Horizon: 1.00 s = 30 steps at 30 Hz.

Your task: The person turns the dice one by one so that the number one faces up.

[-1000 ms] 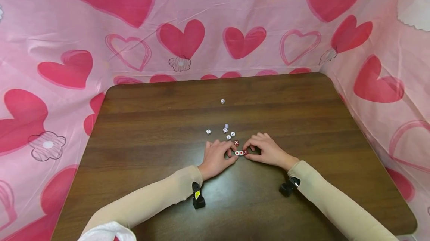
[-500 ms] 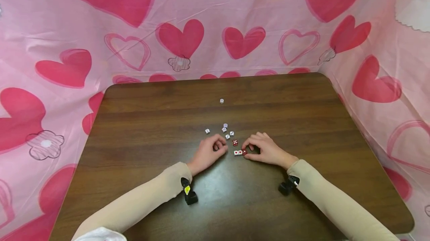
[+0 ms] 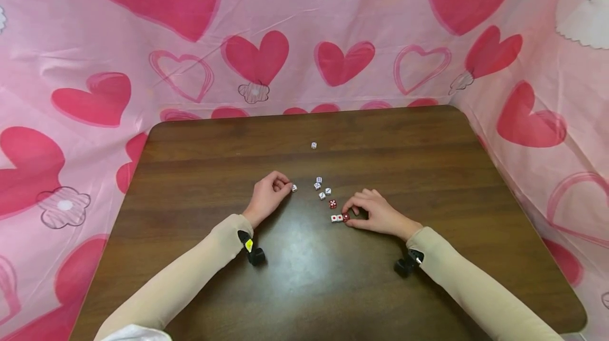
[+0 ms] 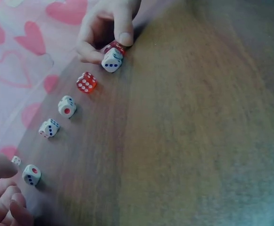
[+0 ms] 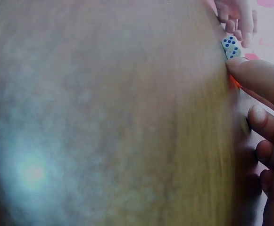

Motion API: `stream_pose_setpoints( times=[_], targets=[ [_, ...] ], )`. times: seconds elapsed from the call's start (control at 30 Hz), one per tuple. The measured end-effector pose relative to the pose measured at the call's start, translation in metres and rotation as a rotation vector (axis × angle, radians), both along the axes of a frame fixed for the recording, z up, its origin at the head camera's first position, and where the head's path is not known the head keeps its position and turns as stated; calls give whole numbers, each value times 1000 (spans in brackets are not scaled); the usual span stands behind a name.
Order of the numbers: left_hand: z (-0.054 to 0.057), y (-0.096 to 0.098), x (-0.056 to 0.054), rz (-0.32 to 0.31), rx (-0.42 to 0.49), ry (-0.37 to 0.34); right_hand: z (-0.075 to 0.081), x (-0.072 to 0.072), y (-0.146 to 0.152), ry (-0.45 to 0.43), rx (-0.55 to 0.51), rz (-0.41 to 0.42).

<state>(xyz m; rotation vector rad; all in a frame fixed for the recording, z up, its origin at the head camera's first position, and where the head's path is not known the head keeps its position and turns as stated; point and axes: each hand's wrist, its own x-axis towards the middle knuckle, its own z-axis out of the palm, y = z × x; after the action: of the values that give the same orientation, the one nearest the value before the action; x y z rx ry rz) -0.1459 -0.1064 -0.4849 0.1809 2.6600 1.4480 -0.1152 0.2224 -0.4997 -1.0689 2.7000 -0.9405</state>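
Observation:
In the head view my left hand (image 3: 269,196) has its fingertips right at a white die (image 3: 294,188), which lies at their right edge. The left wrist view shows this white die (image 4: 31,175) beside the fingers, not between them. My right hand (image 3: 373,213) pinches a red die (image 3: 345,217) between thumb and index finger. That red die ends a short row, with two white dice (image 3: 337,218) against its left side. Another red die (image 3: 332,204) sits just behind the row. In the right wrist view, the right thumb (image 5: 257,75) mostly covers the red die.
Several white dice (image 3: 322,196) lie loosely grouped behind the row. One white die (image 3: 314,145) stands alone farther back on the brown wooden table (image 3: 214,156). A pink heart-print cloth (image 3: 342,8) hangs around the back and sides.
My left hand has let go of the row's left end and moved left and away from me to the lone white die. The right hand has stayed at the red die.

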Motion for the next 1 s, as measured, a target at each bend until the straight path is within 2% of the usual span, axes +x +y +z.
stream_pose_setpoints(
  times=[0.17, 0.5, 1.0],
  targets=[
    [2, 1, -1, -25, -33, -23, 0, 0, 0, -18, 11, -6],
    [-3, 5, -3, -64, -159, 21, 0, 1, -1, -21, 6, -9],
    [-1, 4, -3, -76, -131, 36, -1, 0, -1, -13, -2, -13]
  ],
)
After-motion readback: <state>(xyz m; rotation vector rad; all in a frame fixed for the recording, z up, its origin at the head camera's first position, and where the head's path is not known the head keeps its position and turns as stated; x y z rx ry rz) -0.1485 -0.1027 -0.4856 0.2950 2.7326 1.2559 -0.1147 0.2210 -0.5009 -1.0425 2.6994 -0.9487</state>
